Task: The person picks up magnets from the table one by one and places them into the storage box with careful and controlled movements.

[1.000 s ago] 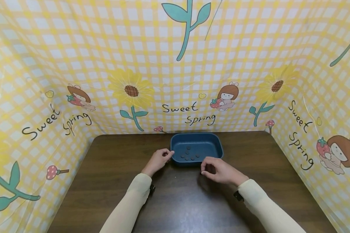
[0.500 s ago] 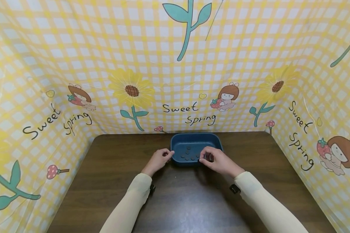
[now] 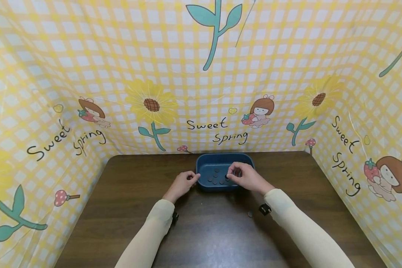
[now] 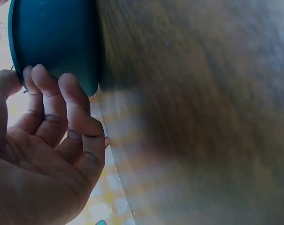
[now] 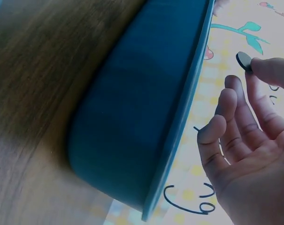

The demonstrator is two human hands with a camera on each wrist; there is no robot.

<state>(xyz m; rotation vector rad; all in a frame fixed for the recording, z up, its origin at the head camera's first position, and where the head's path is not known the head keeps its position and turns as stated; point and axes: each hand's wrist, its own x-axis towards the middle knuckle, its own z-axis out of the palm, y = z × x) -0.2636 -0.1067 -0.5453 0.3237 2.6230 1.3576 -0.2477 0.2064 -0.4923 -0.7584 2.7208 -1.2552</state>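
A rectangular blue plastic tray (image 3: 226,188) stands near the table's back edge, with several small dark coins (image 3: 210,179) lying flat on its bottom. My left hand (image 3: 185,181) holds the tray's left rim; in the left wrist view its fingers (image 4: 48,84) lie against the outer wall and the thumb is on the rim side. Over the tray's right half, my right hand (image 3: 246,176) pinches a dark round coin (image 5: 243,61) between thumb and index finger. Its other fingers are loosely curled. Another coin (image 3: 249,214) lies on the table, left of my right wrist.
The dark wooden table (image 3: 130,208) ends just behind the tray. A yellow checked cloth (image 3: 174,74) with flower and girl prints hangs at the back and both sides.
My right hand has moved left and farther back, from beside the front right rim to over the tray. The coin on the table has come into view. My left hand has stayed still.
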